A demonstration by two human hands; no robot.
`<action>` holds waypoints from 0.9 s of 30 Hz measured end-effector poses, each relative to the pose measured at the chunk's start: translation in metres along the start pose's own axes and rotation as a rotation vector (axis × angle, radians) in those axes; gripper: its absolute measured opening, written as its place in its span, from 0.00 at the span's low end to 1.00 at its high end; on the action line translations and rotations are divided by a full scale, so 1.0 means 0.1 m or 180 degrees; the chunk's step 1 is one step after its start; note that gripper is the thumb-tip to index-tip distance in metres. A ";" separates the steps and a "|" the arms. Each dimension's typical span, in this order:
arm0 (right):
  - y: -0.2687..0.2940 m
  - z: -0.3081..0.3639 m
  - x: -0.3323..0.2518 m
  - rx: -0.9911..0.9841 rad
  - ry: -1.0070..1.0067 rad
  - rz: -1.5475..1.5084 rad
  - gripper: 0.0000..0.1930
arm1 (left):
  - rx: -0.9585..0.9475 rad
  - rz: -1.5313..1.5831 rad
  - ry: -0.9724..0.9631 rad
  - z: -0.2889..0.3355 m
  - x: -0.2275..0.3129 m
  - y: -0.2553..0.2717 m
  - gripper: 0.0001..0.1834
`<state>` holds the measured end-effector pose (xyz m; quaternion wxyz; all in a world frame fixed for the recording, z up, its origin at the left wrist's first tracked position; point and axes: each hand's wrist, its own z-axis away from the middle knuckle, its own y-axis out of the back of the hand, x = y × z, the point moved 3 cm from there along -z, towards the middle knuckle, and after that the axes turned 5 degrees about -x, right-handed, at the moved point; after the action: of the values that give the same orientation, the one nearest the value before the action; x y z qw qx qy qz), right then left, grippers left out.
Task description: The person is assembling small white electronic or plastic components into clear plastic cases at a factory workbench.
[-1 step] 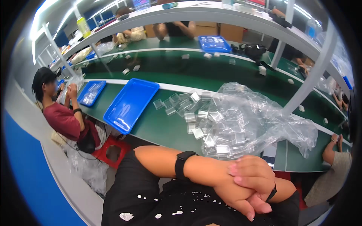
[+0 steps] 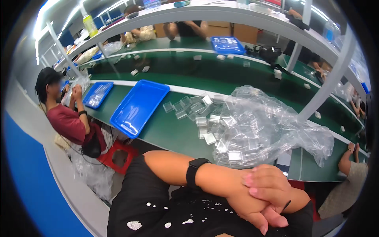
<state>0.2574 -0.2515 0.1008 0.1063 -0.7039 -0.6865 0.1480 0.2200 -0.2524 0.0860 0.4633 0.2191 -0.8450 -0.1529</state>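
Observation:
Close to my body, my two hands rest together over my lap, just below the bench edge. My right hand (image 2: pixel 270 182) lies on top, its fingers folded over the back of my left hand (image 2: pixel 245 205). Beneath it, the left hand is partly covered; a thumb and a fingertip show at its lower side, bent against the right hand. A black band (image 2: pixel 192 172) circles my left wrist. Beyond the hands, clear plastic cases (image 2: pixel 209 138) lie loose on the green bench, spilling from a large clear plastic bag (image 2: pixel 272 118). Neither hand touches them.
A blue tray (image 2: pixel 161 87) stands left of the cases. Past the bench's pale rail runs a dark green belt (image 2: pixel 169 67) with scattered small pieces. A slanted grey post (image 2: pixel 321 83) rises at right. A person in a red top (image 2: pixel 68 123) works at left beside another blue tray (image 2: pixel 89 104).
The whole view has shifted slightly to the right. My hands stay folded together, and the cases and bag lie as before.

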 end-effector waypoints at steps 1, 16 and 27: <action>0.00 -0.05 -0.06 0.0078 -0.0007 0.0020 0.40 | -0.0094 -0.0040 0.0219 0.04 0.01 -0.01 0.16; 1.42 -0.43 0.23 -0.3564 -0.0135 0.2282 0.54 | 0.1105 -0.3171 0.0473 0.92 0.18 0.81 0.39; 1.55 -0.67 0.25 -0.3741 -0.0281 0.2415 0.27 | 0.1058 -0.4691 0.0591 1.21 0.46 1.05 0.25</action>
<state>0.4265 -0.2286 0.1071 -0.3788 -0.8291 -0.3633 -0.1925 0.0712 -0.1790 0.1043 0.2715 0.8056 -0.4496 -0.2743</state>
